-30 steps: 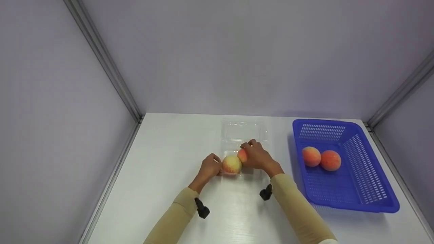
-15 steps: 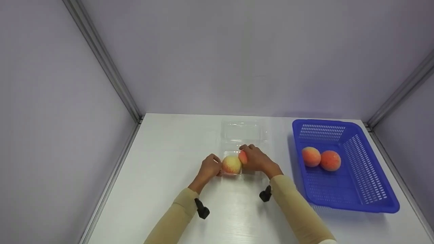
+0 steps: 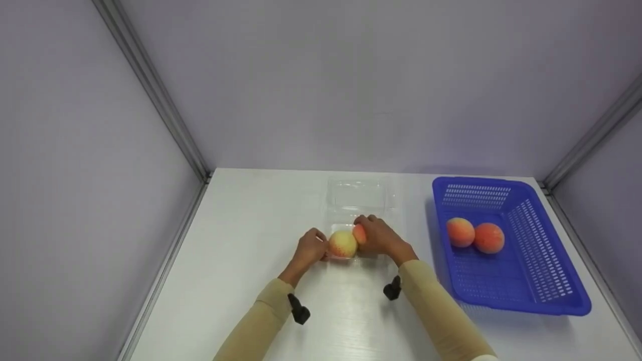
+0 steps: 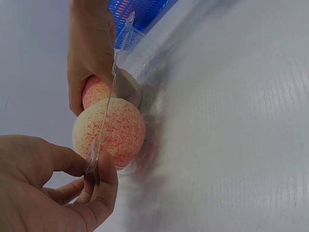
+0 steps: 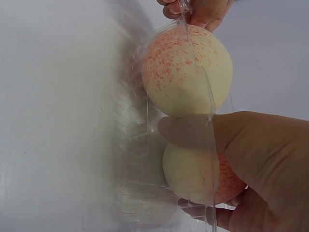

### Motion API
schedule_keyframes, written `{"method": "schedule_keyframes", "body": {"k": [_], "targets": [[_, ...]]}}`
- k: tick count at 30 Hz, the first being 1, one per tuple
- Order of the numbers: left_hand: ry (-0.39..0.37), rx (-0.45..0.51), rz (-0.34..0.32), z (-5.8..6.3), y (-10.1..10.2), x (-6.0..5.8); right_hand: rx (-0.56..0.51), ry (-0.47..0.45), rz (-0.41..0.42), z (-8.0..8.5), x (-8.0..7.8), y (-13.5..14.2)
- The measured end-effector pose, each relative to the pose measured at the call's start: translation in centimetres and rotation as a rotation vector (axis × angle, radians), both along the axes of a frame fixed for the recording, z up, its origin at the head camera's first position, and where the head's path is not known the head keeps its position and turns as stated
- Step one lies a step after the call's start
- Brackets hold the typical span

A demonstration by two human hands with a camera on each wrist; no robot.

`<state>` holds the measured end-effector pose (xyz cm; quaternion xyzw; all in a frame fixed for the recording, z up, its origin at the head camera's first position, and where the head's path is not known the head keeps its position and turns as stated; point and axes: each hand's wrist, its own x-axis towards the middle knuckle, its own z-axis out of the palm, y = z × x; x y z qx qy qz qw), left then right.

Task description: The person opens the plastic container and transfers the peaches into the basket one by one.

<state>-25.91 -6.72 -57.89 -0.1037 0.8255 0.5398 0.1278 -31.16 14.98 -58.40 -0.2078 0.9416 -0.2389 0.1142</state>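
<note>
Pinching the box (image 5: 140,203), the left hand (image 3: 311,245) has thumb and fingers nearly together; one peach (image 3: 343,244) sits inside; the right hand (image 3: 379,235) curls round a second peach (image 3: 359,233) beside it, not yet released; two more peaches (image 3: 489,237) lie in the basket (image 3: 521,307); the lid (image 3: 357,194) is open.

four peaches (image 3: 343,244), one blue basket (image 3: 494,286), one clear container (image 3: 357,194)

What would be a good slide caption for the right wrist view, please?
Right hand grips one peach beside a second peach in a clear box held by the left hand.
</note>
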Motion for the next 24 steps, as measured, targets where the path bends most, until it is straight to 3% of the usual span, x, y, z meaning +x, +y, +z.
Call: {"method": "schedule_keyframes", "body": {"k": [7,24], "targets": [[0.004,0.02,0.007,-0.11,-0.04,-0.05,-0.016,0.04,0.011,-0.36,-0.09,-0.02],[-0.002,0.035,0.012,0.03,0.0,-0.05,-0.03,0.042,0.001,-0.26,0.36,-0.11]]}}
